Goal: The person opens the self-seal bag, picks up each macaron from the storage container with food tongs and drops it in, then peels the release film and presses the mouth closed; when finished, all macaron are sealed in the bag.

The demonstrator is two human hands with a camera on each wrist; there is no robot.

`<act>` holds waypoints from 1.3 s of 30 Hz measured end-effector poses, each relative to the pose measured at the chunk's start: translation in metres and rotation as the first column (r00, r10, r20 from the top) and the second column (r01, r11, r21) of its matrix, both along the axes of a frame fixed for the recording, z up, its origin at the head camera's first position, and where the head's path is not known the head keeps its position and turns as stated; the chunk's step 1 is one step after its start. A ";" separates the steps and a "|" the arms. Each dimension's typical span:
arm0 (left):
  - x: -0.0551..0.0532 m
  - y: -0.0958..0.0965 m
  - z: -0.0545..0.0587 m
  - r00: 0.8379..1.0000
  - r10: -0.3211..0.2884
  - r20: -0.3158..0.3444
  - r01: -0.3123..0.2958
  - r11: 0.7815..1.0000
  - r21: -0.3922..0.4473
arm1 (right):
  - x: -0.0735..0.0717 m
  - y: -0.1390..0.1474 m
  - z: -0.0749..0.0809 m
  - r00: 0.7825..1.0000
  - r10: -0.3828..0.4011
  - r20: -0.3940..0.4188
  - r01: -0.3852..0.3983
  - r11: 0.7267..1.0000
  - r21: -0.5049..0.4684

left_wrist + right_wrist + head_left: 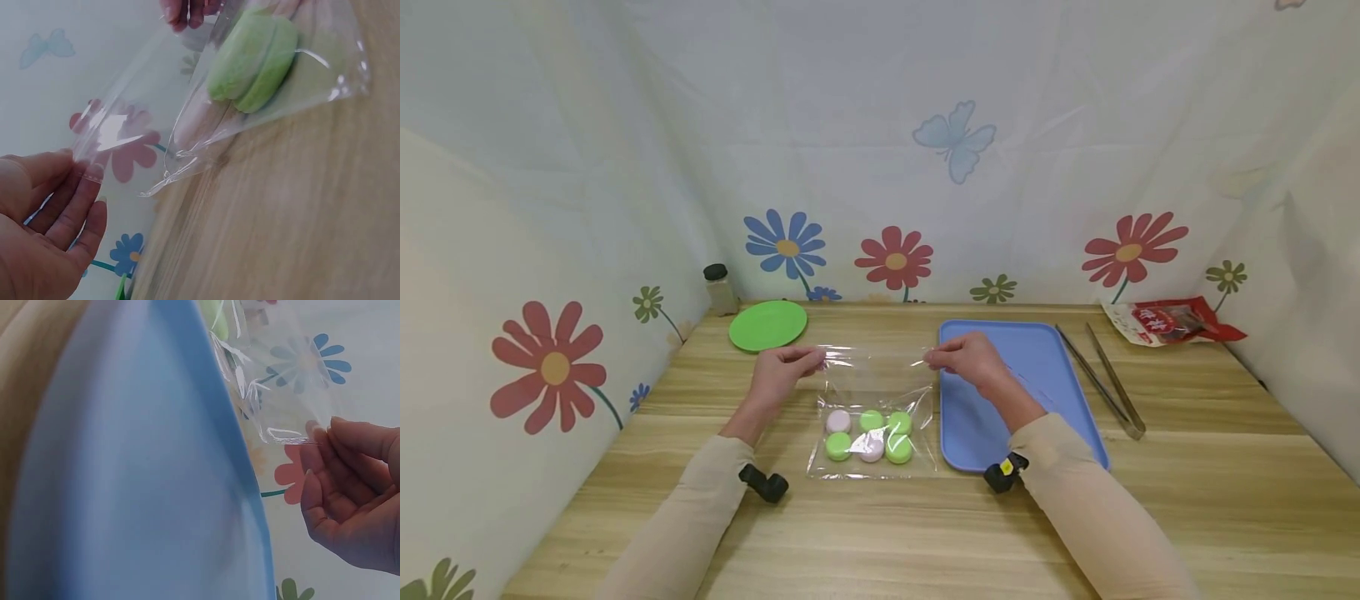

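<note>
A clear plastic bag [876,375] with several green and pale pink macarons [871,433] in its lower part is in the middle of the head view. My left hand [781,371] pinches the bag's upper left corner between thumb and fingers. At the upper right corner, my right hand [973,360] pinches the film the same way. The left wrist view shows a green macaron [253,62] through the film, with the left hand [53,219] at the bag's edge. In the right wrist view the right hand [353,481] grips the other corner.
A blue tray [977,417] lies under the right forearm, with metal tongs [1108,383] beside it. A red and white snack packet [1176,322] sits at the back right. A green plate [767,326] and a black-capped jar [721,290] stand at the back left of the wooden table [880,542].
</note>
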State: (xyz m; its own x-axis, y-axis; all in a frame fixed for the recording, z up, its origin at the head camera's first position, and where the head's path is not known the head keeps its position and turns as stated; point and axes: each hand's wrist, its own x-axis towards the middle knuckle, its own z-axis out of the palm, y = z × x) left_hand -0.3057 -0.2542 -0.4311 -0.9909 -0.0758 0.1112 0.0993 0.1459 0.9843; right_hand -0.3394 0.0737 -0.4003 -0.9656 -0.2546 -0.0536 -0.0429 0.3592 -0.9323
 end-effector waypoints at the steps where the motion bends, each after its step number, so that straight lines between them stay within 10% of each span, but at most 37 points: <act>1: 0.000 0.000 -0.001 1.000 0.008 -0.007 -0.008 1.000 -0.005 | 0.000 0.000 0.000 1.000 -0.003 -0.009 0.003 1.000 0.013; 10: 0.000 0.004 -0.003 0.998 0.056 -0.021 -0.056 0.998 -0.022 | 0.001 -0.003 -0.002 0.998 -0.037 -0.049 0.039 0.998 0.046; 26: 0.002 0.010 0.003 0.989 0.150 0.008 -0.150 0.985 0.090 | 0.001 -0.005 -0.005 0.995 -0.096 0.024 0.099 0.978 -0.181; 39: -0.003 0.003 0.000 0.998 -0.045 0.039 0.038 0.986 0.162 | -0.005 0.004 -0.004 0.993 0.085 0.079 -0.067 0.976 -0.206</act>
State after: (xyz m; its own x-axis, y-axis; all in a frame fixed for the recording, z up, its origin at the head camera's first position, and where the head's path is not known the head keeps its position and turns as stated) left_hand -0.3084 -0.2512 -0.4307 -0.9971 -0.0476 0.0586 0.0595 -0.0182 0.9981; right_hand -0.3449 0.0779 -0.4040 -0.9367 -0.3416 -0.0766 0.0218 0.1616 -0.9866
